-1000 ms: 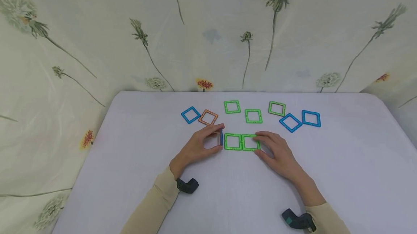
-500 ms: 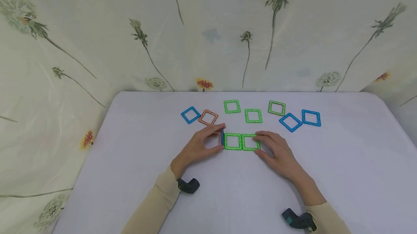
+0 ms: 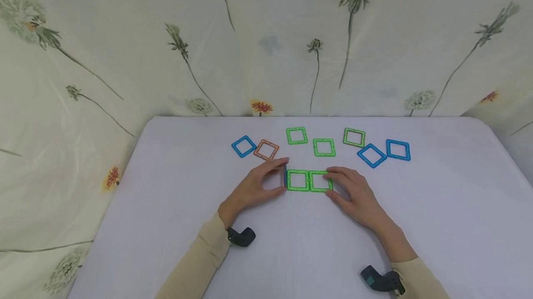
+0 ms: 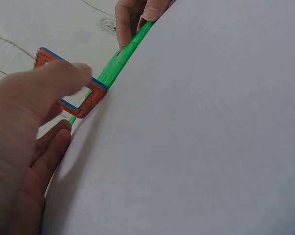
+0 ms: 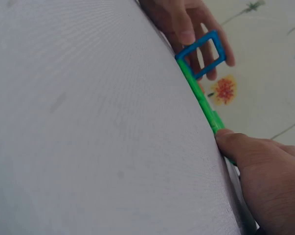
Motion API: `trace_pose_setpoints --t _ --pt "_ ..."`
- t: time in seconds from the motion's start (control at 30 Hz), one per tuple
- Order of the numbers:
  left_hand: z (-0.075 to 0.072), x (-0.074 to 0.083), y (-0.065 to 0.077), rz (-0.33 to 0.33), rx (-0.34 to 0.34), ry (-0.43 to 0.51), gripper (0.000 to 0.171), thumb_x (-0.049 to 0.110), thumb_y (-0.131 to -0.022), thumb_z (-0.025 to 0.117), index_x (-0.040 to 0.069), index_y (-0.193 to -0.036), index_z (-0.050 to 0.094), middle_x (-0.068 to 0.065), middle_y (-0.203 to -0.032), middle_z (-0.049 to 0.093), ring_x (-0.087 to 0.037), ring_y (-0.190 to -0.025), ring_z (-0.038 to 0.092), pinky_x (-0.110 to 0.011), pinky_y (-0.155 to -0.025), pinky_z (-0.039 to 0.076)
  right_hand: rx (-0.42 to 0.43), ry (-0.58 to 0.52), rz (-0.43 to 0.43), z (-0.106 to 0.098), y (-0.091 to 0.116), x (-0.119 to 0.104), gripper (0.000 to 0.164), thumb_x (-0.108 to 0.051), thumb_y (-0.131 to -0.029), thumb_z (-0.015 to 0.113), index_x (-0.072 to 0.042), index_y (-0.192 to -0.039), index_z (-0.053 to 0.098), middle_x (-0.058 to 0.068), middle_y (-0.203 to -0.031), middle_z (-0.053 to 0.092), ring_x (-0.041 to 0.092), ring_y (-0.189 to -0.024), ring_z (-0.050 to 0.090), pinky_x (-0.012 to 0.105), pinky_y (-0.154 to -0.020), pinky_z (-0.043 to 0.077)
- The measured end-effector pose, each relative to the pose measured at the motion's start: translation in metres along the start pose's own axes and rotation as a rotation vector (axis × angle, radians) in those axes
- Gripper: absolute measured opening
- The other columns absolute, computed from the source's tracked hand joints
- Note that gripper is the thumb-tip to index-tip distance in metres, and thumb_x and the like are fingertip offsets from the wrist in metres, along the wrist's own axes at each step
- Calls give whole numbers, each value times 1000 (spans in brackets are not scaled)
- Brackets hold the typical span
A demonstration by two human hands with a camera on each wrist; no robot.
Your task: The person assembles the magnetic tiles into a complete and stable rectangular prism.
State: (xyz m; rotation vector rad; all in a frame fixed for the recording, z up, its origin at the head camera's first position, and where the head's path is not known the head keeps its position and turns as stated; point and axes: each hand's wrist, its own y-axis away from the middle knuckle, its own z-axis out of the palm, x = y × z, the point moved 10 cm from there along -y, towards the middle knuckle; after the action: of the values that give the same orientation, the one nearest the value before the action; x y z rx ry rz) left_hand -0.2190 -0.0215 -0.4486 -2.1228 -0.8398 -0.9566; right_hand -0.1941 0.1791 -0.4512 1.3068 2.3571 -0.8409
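Observation:
Two green square magnetic tiles lie flat, edge to edge: a left green tile (image 3: pixel 297 189) and a right green tile (image 3: pixel 318 190). At the outer edge of the left one stands an upright square tile, its blue side (image 5: pixel 196 45) facing right and its orange side (image 4: pixel 91 102) facing left. My left hand (image 3: pixel 253 187) pinches this upright tile between thumb and fingers at its near and far ends. My right hand (image 3: pixel 355 197) grips the right green tile, thumb on the near edge and fingers on the far edge.
Behind the hands lie a blue tile (image 3: pixel 237 151) and an orange tile (image 3: pixel 274 152) at left, green tiles (image 3: pixel 324 140) in the middle, and blue tiles (image 3: pixel 397 142) at right. A flower-patterned cloth (image 3: pixel 266 72) hangs beyond the white table's (image 3: pixel 291 252) back edge.
My left hand has shifted slightly right, bringing the upright tile from a small gap up against the left green tile's edge. My right hand has stayed in place.

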Motion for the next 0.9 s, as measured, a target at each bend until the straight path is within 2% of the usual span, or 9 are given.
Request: trace_pose_setpoints --t 0.1,0.23,0.5,0.7,0.9 --pt "4 -2 0 -16 -38 -39 73 15 -82 73 16 -145 36 -3 -145 45 -7 -129 45 -23 -109 39 -2 0 4 0 0 1 41 -21 -84 71 -16 -122 60 3 -133 53 23 -128 41 48 -103 30" --pt "5 -1 -3 -11 -55 -82 77 16 -81 75 21 -145 34 -2 -143 46 -7 -125 47 -24 -108 40 -3 5 9 0 0 1 41 -21 -84 71 -16 -123 60 3 -133 53 23 -128 41 48 -104 30" --pt "6 -2 -7 13 -63 -107 76 15 -77 78 16 -142 37 -3 -137 49 -10 -117 50 -25 -103 45 -18 0 27 1 0 1 41 -23 -84 71 -17 -123 59 2 -134 53 23 -129 41 48 -104 31" --pt "7 -3 -8 13 -68 -131 76 17 -77 78 19 -141 38 -2 -131 52 -8 -112 51 -24 -100 47 -18 1 29 0 0 -1 41 -23 -84 72 -17 -123 60 3 -134 53 23 -129 41 48 -104 31" --pt "6 -2 -9 36 -59 -148 77 18 -77 78 25 -141 37 2 -123 54 -8 -107 50 -22 -90 48 -20 7 33 1 0 0 41 -24 -84 71 -18 -123 60 1 -134 52 23 -129 40 48 -104 31"
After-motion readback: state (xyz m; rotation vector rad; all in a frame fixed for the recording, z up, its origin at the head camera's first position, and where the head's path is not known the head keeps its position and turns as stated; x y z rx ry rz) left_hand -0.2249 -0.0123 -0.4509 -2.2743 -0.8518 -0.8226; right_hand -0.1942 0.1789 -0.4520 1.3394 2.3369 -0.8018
